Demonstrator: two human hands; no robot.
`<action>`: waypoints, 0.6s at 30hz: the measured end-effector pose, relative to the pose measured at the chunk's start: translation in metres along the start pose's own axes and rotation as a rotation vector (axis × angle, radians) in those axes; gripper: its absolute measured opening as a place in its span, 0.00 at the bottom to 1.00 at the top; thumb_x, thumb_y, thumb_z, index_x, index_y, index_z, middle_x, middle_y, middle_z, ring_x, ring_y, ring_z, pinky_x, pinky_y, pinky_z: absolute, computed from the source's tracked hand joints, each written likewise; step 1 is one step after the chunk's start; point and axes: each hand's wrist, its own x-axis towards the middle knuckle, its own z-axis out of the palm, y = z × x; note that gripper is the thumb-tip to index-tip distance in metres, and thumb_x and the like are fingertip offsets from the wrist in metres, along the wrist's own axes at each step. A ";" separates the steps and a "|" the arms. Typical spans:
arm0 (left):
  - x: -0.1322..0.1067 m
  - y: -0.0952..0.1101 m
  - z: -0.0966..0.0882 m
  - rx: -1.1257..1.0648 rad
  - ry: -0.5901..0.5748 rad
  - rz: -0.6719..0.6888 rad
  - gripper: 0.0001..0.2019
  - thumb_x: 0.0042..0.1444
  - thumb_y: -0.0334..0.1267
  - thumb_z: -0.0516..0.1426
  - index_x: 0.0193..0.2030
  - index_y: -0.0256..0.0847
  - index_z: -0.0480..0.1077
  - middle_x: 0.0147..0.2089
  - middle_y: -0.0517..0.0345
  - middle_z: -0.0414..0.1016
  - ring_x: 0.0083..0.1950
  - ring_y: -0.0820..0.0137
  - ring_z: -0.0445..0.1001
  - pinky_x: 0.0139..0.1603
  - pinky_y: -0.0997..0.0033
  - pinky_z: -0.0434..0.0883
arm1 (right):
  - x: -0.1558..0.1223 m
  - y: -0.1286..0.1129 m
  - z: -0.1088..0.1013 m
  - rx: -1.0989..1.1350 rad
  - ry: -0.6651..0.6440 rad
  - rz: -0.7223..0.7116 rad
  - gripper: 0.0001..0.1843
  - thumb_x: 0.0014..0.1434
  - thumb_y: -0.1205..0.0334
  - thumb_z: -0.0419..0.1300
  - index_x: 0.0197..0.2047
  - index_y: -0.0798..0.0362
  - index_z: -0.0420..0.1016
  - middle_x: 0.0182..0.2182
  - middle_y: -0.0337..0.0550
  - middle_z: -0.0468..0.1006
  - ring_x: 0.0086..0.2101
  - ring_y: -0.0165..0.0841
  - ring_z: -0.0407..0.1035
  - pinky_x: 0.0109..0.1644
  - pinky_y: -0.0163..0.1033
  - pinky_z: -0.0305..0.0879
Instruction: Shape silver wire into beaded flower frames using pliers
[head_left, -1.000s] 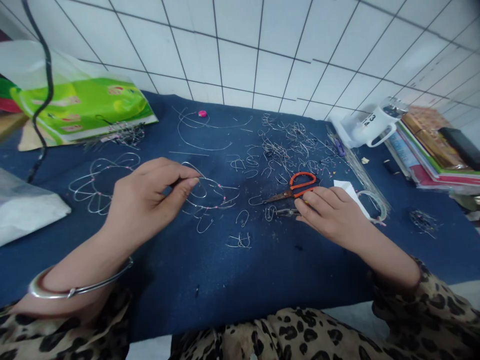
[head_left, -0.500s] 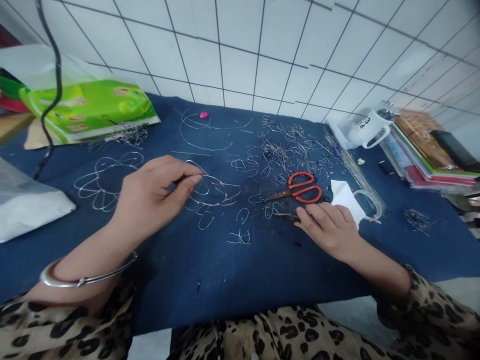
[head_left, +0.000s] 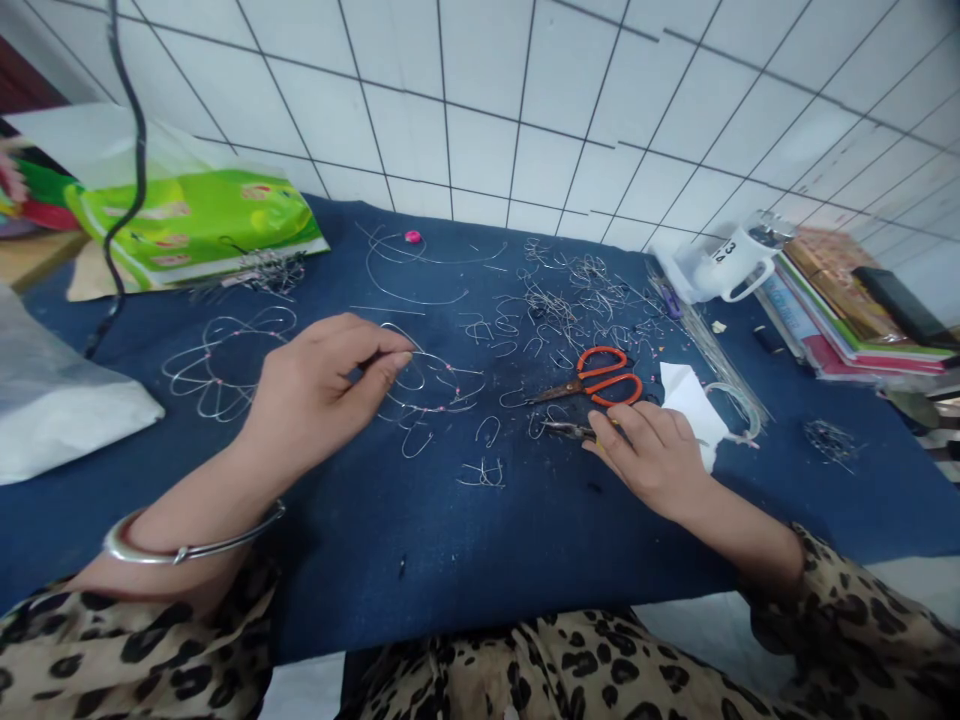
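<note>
Thumb and forefinger of my left hand (head_left: 330,385) pinch a looped wire shape (head_left: 448,378) with small pink ties, which lies to the right of the fingertips. Around the handles of a pair of pliers (head_left: 566,430) closes my right hand (head_left: 652,450); the dark jaws point left. Just above the pliers rest orange-handled scissors (head_left: 609,376), blades toward the left. A finished-looking wire flower shape (head_left: 217,380) with pink ties lies left of my left hand. Short bent wire pieces (head_left: 487,432) are scattered between my hands.
More wire bits (head_left: 559,300) spread behind the scissors. At the back right stand a white mug (head_left: 739,270) and a stack of books (head_left: 855,300). A white paper piece (head_left: 690,405) lies by my right hand. A green package (head_left: 195,225) and a black cable (head_left: 131,200) are at left.
The whole view has shifted slightly. My right hand has drawn a little closer around the pliers, while the left keeps its pinch on the wire shape.
</note>
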 end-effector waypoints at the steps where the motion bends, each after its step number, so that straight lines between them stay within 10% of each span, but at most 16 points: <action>1: 0.000 0.000 0.000 -0.002 0.002 0.003 0.09 0.58 0.37 0.53 0.40 0.40 0.73 0.39 0.55 0.75 0.42 0.69 0.72 0.43 0.70 0.67 | 0.001 -0.001 0.000 0.004 -0.003 0.002 0.18 0.59 0.57 0.56 0.52 0.50 0.67 0.43 0.47 0.73 0.45 0.41 0.60 0.43 0.45 0.53; 18: 0.000 0.001 0.000 -0.039 0.006 0.030 0.08 0.59 0.37 0.53 0.40 0.40 0.72 0.38 0.56 0.75 0.41 0.69 0.71 0.44 0.69 0.68 | 0.012 -0.002 0.005 0.058 -0.127 0.030 0.15 0.60 0.53 0.53 0.46 0.51 0.70 0.37 0.46 0.72 0.36 0.36 0.61 0.37 0.41 0.57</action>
